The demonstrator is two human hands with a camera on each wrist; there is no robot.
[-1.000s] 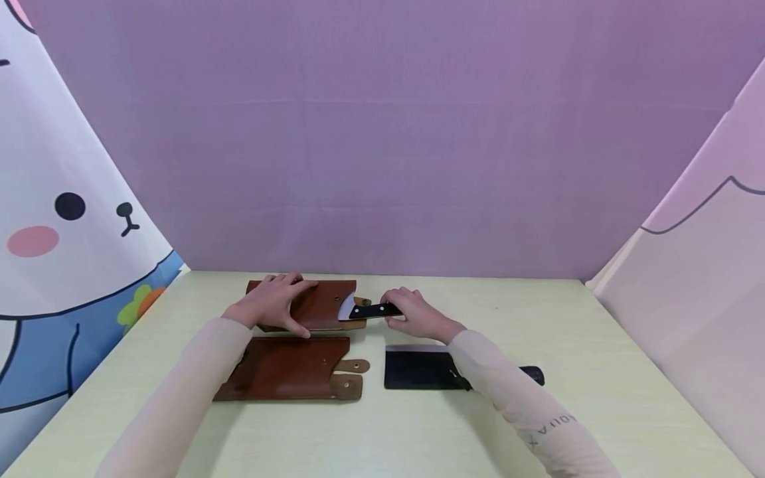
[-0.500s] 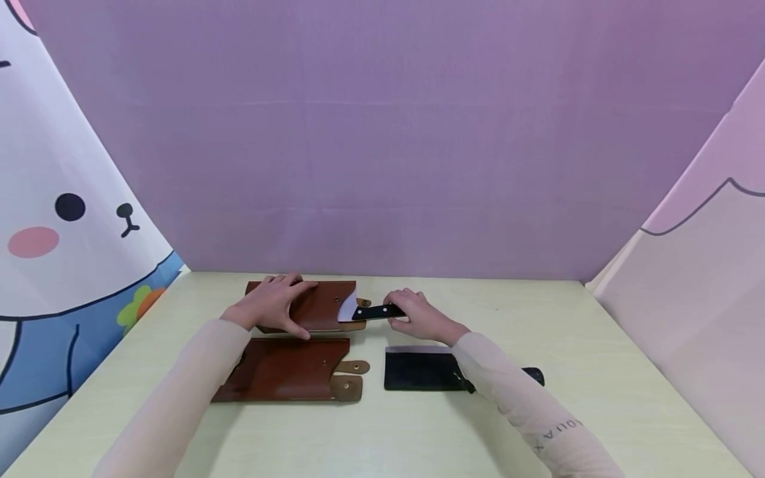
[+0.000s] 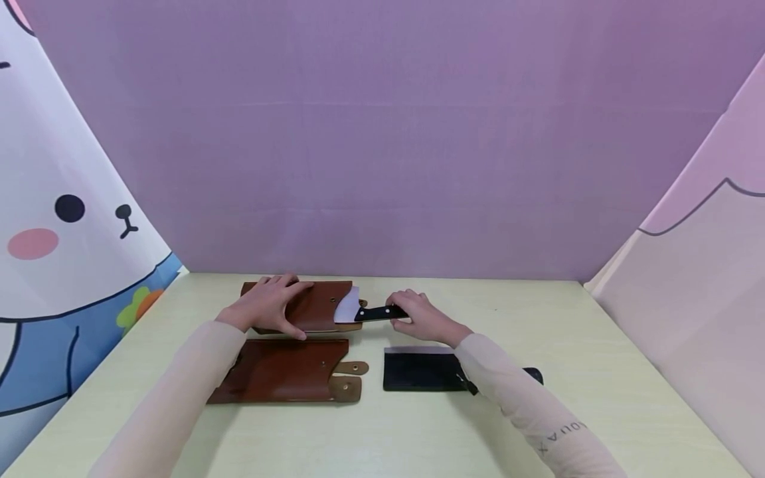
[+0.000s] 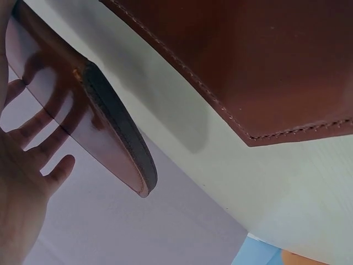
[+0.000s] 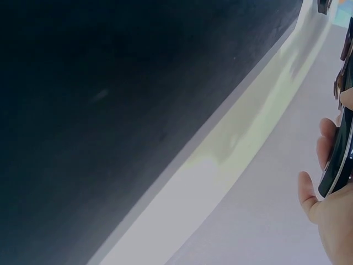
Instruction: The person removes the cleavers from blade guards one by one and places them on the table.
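Head view: a knife (image 3: 369,313) handle is gripped by right hand (image 3: 425,318) fingers, its blade partly inside the sheath (image 3: 311,307) pressed flat under the left hand (image 3: 266,307). The left palm could be cut if the blade were pushed through the leather.

A pale yellow table (image 3: 597,372) stands before a purple backdrop (image 3: 382,133) and cartoon-printed side panels (image 3: 66,212).

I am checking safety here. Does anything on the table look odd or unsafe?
Only one thing stands out: a black cleaver lies uncovered near the right sleeve, while its likely brown sheath sits unused beside it.
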